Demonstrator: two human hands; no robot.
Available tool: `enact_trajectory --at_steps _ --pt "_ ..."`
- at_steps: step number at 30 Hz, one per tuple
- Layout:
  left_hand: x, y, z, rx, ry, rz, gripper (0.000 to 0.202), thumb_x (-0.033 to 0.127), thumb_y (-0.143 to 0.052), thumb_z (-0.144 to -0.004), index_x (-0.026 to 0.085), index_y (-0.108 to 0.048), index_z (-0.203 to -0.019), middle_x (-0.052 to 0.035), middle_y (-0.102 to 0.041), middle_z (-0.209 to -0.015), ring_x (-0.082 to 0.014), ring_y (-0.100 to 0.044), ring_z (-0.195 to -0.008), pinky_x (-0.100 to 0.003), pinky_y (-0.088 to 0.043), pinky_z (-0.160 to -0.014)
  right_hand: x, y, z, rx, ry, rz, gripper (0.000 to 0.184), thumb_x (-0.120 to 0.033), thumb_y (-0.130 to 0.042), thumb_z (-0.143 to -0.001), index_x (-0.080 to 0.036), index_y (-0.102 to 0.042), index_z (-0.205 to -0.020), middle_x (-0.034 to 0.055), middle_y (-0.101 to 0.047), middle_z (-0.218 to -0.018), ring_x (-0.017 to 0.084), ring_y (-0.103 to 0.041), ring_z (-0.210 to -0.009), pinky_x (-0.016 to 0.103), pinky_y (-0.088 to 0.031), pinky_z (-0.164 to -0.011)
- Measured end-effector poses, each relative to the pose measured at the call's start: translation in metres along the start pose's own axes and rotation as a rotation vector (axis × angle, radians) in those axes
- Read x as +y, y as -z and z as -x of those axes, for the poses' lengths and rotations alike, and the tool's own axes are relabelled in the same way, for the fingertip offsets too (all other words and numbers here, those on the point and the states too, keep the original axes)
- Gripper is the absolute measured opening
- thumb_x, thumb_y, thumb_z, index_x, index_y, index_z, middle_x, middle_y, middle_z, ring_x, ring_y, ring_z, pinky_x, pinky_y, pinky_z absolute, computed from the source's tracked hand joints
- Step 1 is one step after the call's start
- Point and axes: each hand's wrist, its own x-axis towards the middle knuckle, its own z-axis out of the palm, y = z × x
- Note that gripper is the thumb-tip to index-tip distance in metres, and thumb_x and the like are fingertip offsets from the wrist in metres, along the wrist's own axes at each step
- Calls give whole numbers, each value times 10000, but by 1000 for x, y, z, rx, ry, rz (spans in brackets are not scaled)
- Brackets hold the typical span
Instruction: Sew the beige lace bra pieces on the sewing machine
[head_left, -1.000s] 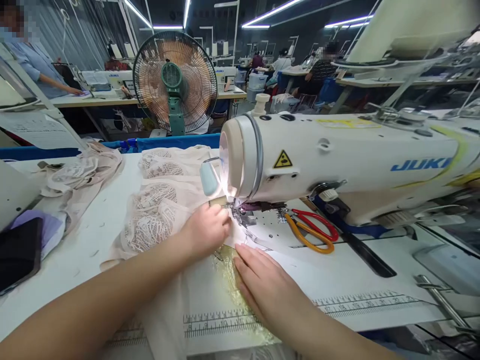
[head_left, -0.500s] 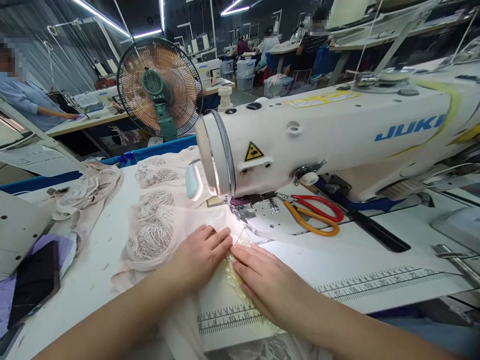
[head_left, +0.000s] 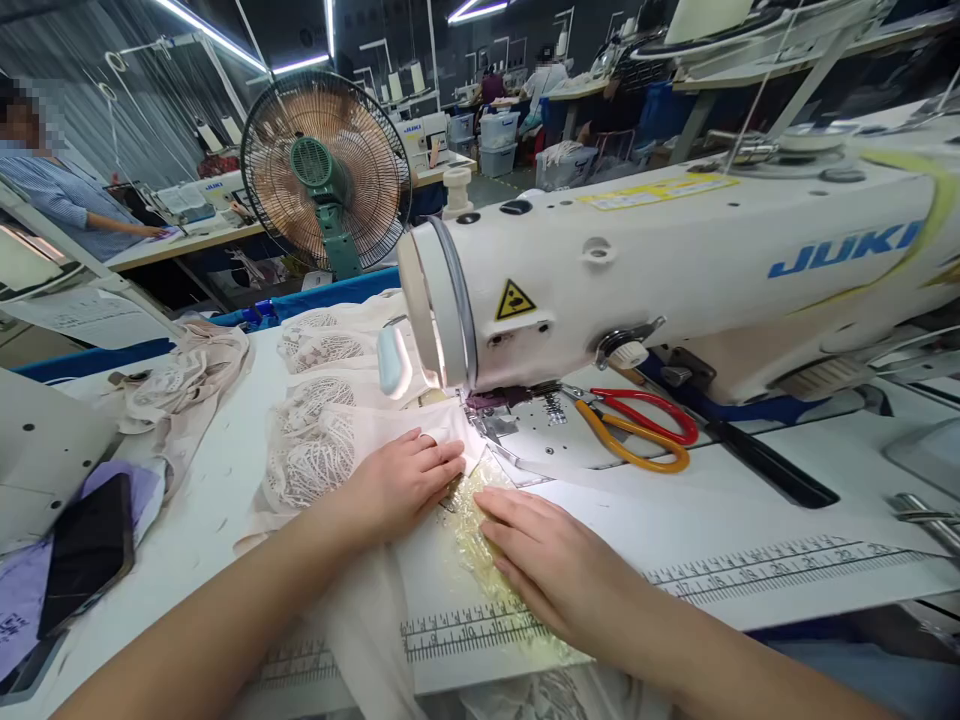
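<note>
Only got the head view here, so everything's relative to the big white sewing machine (head_left: 660, 260).

The pale lace garment (head_left: 319, 465) lies just left of the machine's head, with its near edge running up to the lit stitching area below the head. A tail of the cloth runs toward the near side and looks like it goes over the table edge. The left hand (head_left: 409, 475) rests on the cloth in front of the machine's head, fingers lightly bent; the thumb's hidden, so I can't tell if it's pinching anything. The right hand (head_left: 555, 550) is laid out flat in front of the machine, fingers stretched and not clenched, its edge against a shiny yellowish strip (head_left: 472, 530).

Handling-wise, I'd bet the garment is really light and floppy: sheer stuff that wrinkles and slides if you push it. The lace looks easy to snag, so I'd hold the plain band nearest the machine with flat fingertips and leave the open lace alone. The strip looks crinkly and a bit slick; spread fingers seem better than a pinch. Mind the scissors (head_left: 645, 463) sitting right under the machine's arm.
</note>
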Motion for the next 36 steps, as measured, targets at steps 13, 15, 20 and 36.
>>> enact_trajectory --at_steps 13,15,20,36 --pt "0 6 -6 -80 -8 -11 302 228 -391 -952 148 -570 -1181 -60 -575 -1271 -197 -551 -977 -356 -418 -905 2 0 2 -14 51 68 252 -137 -401 -881 -124 -614 -1015 157 -630 -1160 261 -584 -1090 433 -519 -911" --pt "-2 4 -5 -99 -11 -17 306 230 -412 -946 162 -556 -1207 -58 -555 -1296 -196 -543 -1012 -362 -402 -931 3 1 2 -18 50 65 255 -135 -401 -877 -136 -611 -1020 152 -628 -1167 256 -583 -1095 430 -522 -909" --pt "-10 -1 -6 -114 11 -15 316 239 -420 -943 164 -552 -1221 -59 -534 -1322 -198 -537 -1051 -371 -386 -965 4 0 5 -33 31 50 255 -139 -409 -875 -139 -596 -1049 146 -612 -1192 255 -569 -1115 439 -509 -928" --pt "-40 -9 -10 -111 106 -130 351 171 -410 -926 212 -531 -1252 -68 -509 -1345 -195 -505 -1132 -438 -296 -1054 -17 -16 3 -3 21 9 276 -157 -476 -850 -179 -560 -1113 126 -574 -1227 243 -532 -1143 424 -462 -960"
